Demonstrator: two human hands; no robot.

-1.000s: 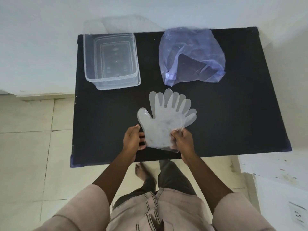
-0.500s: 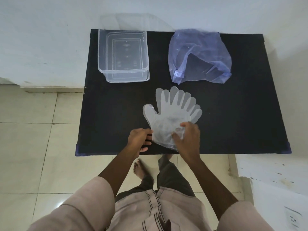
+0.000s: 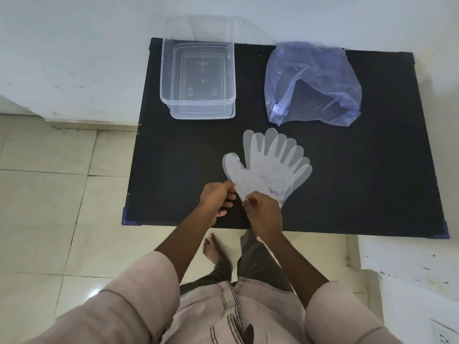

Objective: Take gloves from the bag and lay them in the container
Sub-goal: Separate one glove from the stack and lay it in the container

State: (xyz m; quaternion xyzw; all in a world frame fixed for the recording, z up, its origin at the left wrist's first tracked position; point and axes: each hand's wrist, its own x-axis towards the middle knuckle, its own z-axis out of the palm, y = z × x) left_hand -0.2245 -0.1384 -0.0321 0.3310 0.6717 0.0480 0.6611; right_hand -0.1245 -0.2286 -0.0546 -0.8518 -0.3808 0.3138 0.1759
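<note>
- One view only, head camera, looking down over a black table point(image 3: 372, 182) set against a pale wall point(image 3: 74, 45).
- Gloves point(image 3: 270, 167): thin clear plastic, lying flat on the table's near-middle, fingers fanned toward the far edge. Several finger outlines overlap, so more than one glove is stacked; exact count cannot be told.
- Left hand point(image 3: 216, 198): fingers curled, thumb and fingertips pinched on the cuff edge at the gloves' near-left corner.
- Right hand point(image 3: 263, 214): fingers closed in a pinch on the same cuff edge, just beside the left hand, covering part of the cuff.
- Container point(image 3: 197, 78): clear, rectangular, lidless, at the far-left of the table, well apart from the gloves. Nothing seen inside it.
- Bag point(image 3: 313, 83): bluish translucent plastic, crumpled, at the far-middle, mouth gaping toward the person. Contents cannot be made out.
- Open tabletop lies between gloves and container; nothing stands in the path.
- Below the table edge: tiled floor point(image 3: 49, 207), a bare foot point(image 3: 212, 249), dark trousers, pale sleeves.
- White ledge point(image 3: 409, 264) at right, scuffed, next to the table's near-right corner.
</note>
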